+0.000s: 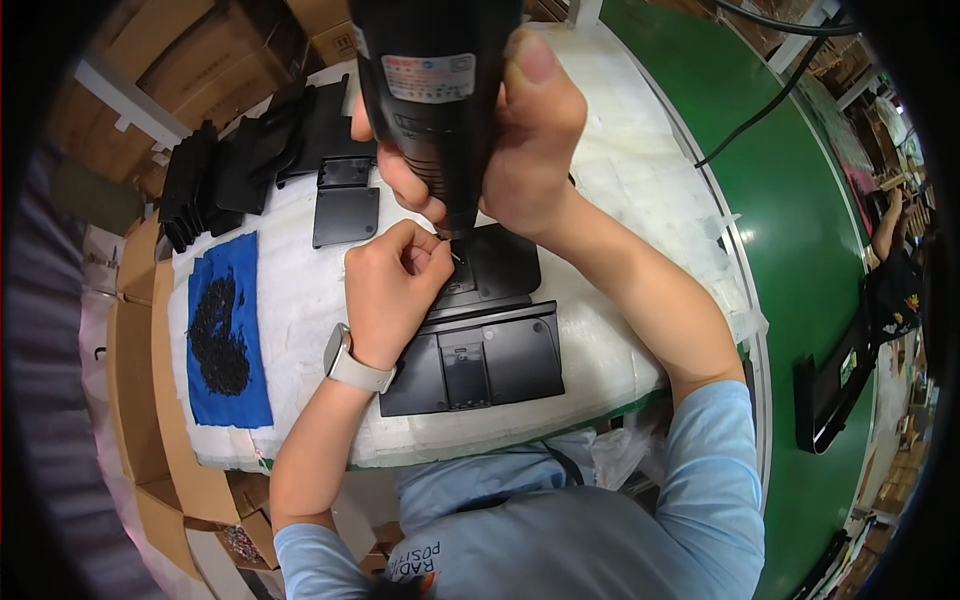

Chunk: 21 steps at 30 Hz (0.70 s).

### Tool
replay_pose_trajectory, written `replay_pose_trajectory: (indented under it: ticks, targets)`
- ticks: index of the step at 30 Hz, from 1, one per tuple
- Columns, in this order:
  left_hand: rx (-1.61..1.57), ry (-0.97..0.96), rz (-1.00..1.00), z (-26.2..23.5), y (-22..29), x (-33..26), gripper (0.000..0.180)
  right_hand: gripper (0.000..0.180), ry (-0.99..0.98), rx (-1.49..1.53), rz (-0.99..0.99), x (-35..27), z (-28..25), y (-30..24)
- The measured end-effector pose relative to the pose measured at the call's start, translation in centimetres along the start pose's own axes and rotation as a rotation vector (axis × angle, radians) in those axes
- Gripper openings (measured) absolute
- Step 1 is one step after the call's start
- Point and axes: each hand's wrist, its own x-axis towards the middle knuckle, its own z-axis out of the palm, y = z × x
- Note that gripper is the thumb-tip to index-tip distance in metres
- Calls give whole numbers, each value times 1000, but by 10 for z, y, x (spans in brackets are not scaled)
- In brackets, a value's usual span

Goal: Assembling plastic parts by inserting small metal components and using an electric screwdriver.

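My right hand (530, 140) is wrapped round a black electric screwdriver (425, 125), held upright with its tip down. That tip hides part of a black plastic panel (512, 262) lying on the table. At the same spot my left hand (395, 285) pinches thumb and forefinger together over the panel; a thin light bit shows by the fingertips, too small to name. Closer to me lies another black plastic panel (525, 362), with a raised plate in its middle. A small hinged black piece (347, 215) rests beyond my left hand.
To the left, a heap of small black pieces (218, 345) sits on a blue cloth (240, 408). Stacked black panels (190, 185) stand at the far left. Cardboard boxes (190, 60) lie behind. A green surface (725, 90) runs along the right, where a person's arm (887, 225) shows.
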Motion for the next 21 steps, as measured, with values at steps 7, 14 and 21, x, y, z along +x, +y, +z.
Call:
replay_pose_trajectory:
  ticks: [7,14,21]
  targets:
    - [25,-7,-6,0,1,0,11,106,-21,-2,12,-3,-2,8]
    - [13,17,12,0,2,-1,11,98,7,-29,-9,-4,1,20]
    - [24,-7,-26,0,1,-1,12,82,56,173,-23,0,0,6]
